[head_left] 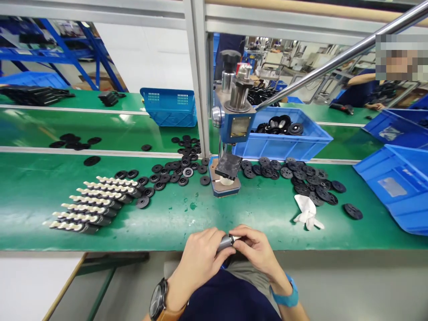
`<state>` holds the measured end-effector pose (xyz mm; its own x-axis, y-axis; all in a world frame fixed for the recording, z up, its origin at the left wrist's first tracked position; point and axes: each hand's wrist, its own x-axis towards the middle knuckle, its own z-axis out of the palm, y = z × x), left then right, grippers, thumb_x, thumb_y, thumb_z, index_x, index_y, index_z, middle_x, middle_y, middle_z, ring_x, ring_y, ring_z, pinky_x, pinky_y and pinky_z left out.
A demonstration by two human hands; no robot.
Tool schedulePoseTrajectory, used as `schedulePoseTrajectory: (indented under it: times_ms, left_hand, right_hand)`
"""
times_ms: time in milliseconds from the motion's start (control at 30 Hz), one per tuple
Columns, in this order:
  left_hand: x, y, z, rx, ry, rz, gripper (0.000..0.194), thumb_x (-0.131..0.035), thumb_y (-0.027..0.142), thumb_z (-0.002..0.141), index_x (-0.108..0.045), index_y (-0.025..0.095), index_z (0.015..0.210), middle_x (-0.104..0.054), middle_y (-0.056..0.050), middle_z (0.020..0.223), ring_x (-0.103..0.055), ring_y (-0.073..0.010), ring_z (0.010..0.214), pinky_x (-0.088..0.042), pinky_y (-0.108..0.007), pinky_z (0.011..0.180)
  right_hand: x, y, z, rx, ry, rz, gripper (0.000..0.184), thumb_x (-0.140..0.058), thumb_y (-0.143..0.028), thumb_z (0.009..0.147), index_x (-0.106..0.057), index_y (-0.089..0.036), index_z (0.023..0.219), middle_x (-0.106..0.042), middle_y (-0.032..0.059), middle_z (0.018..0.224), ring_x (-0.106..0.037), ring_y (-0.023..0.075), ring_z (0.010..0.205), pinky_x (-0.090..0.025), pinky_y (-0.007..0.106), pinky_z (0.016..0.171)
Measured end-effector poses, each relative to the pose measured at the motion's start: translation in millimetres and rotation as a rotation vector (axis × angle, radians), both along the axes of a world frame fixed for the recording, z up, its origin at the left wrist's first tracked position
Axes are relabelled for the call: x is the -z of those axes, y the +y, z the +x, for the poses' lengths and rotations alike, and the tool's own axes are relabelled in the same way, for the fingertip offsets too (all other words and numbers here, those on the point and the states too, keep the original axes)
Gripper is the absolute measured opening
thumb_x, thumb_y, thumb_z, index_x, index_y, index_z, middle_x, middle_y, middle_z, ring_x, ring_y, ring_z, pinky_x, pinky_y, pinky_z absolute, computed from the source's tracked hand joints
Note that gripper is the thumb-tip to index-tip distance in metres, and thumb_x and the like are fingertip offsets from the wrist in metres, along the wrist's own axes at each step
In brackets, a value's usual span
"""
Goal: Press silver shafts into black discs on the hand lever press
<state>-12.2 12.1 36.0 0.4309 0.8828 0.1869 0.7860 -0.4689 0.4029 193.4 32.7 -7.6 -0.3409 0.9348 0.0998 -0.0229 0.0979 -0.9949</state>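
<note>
My left hand (204, 253) is wrapped around a dark grey cylindrical part (226, 242) just over the front edge of the bench. At its right end, the fingers of my right hand (257, 248) pinch a small white pointed tip (236, 238). Most of the cylinder is hidden inside my left hand. Beyond my hands stands a blue hand press (236, 129), with a black block (228, 166) at its base. To the left lies a slanted row of black parts with wavy cream-coloured strips (90, 207) on top.
Black discs (297, 171) lie scattered right of the press, and smaller black wheels (174, 171) left of it. A white glove (306, 211) rests at right. Blue bins (277, 145) stand behind and at far right. Across the bench is a co-worker's arm (363, 80).
</note>
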Motion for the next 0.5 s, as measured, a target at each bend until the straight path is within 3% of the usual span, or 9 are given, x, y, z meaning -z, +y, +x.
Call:
schedulePoseTrajectory:
  times_ms: [200, 500]
  left_hand:
    - [-6.0, -3, 3, -0.035, -0.071, -0.160, 0.018, -0.065, 0.038, 0.098, -0.065, 0.021, 0.094, -0.072, -0.002, 0.083, -0.069, -0.0223, 0.074, -0.040, -0.031, 0.064]
    - [1.4, 2, 1, 0.046, -0.071, -0.147, 0.014, -0.062, 0.033, 0.099, -0.062, 0.020, 0.093, -0.071, -0.003, 0.082, -0.067, -0.0226, 0.074, -0.041, -0.031, 0.065]
  right_hand:
    - [-1.7, -2, 3, -0.012, -0.066, 0.068, 0.031, -0.072, -0.047, 0.094, -0.081, -0.021, 0.108, -0.075, 0.0088, 0.097, -0.071, 0.0199, 0.088, -0.057, 0.030, 0.079]
    - [-10.6, 5, 1, -0.099, -0.136, 0.206, 0.027, -0.066, -0.042, 0.098, -0.080, -0.020, 0.105, -0.072, 0.0067, 0.087, -0.068, 0.0183, 0.080, -0.055, 0.030, 0.075]
